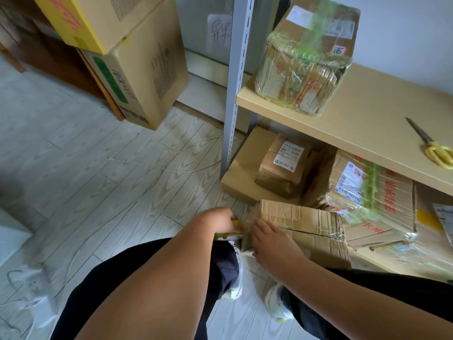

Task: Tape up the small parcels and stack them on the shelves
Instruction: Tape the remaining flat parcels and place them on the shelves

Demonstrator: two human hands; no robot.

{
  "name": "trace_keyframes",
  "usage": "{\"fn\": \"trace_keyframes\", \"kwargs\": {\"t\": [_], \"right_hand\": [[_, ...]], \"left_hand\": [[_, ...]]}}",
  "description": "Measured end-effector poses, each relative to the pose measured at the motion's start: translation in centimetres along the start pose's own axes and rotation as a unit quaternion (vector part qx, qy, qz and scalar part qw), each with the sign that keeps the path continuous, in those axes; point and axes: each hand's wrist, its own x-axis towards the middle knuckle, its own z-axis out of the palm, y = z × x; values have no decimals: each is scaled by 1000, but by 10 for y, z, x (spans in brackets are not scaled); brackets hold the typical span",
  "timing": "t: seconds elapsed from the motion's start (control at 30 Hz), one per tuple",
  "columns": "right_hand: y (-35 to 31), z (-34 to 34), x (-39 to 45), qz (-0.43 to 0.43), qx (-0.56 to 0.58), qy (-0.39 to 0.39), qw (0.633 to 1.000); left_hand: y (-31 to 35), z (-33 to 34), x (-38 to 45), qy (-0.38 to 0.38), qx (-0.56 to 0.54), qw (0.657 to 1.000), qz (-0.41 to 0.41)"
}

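Note:
A worn cardboard parcel (304,224) sits low in front of me, at the edge of the bottom shelf. My left hand (215,222) grips a yellow tape dispenser (232,233) pressed against the parcel's left end. My right hand (274,244) lies flat on the parcel's near face with straight fingers. Clear tape shines across the parcel's top. A taped parcel wrapped in green-tinted film (306,57) stands on the upper shelf board (367,114).
Yellow-handled scissors (434,148) lie on the upper shelf at the right. Below are a small labelled box (284,165) and a film-wrapped parcel (372,192). Large cartons (127,57) stack at the back left. A grey shelf post (236,82) stands between. My feet (277,303) are on the pale floor.

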Motion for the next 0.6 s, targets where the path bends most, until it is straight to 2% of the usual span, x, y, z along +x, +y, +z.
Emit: {"fn": "trace_keyframes", "kwargs": {"t": [0.07,0.2,0.33,0.47,0.5,0.53,0.6], "right_hand": [[-7,0,-9,29,37,44,998],[-25,15,-31,152,149,59,975],[-31,28,-37,179,221,6,959],[-5,-8,-28,163,319,-48,932],[8,-24,-31,177,347,-33,920],[23,-40,-36,207,354,18,912],[60,-75,-51,289,296,222,883]], "left_hand": [[1,-1,0,15,25,1000,-3],[3,0,1,9,61,998,-20],[9,2,1,-4,92,996,-7],[14,-3,-4,-18,35,999,-15],[15,-6,-6,-21,26,999,-19],[16,-10,-8,-22,24,999,-23],[21,-14,-14,-7,48,999,-14]]}}
